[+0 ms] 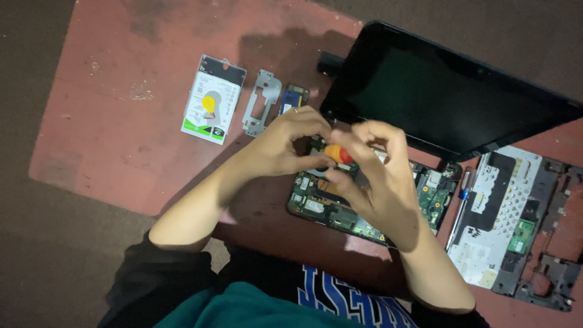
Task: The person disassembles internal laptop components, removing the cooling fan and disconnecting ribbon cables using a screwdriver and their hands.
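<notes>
Both of my hands meet over a green laptop motherboard (316, 203) lying on a reddish table (109, 121). My left hand (285, 143) pinches the orange-and-red handle of a small screwdriver (337, 153) from the left. My right hand (376, 176) closes its fingers on the same handle from the right and covers the middle of the board. The screwdriver's tip is hidden behind my fingers.
A black laptop screen (449, 97) lies open behind the board. A silver hard drive (212, 100), a metal bracket (261, 100) and a small blue module (293, 97) lie at the left. The laptop's stripped bottom case (516, 218) and a blue-tipped tool (464, 188) lie at the right.
</notes>
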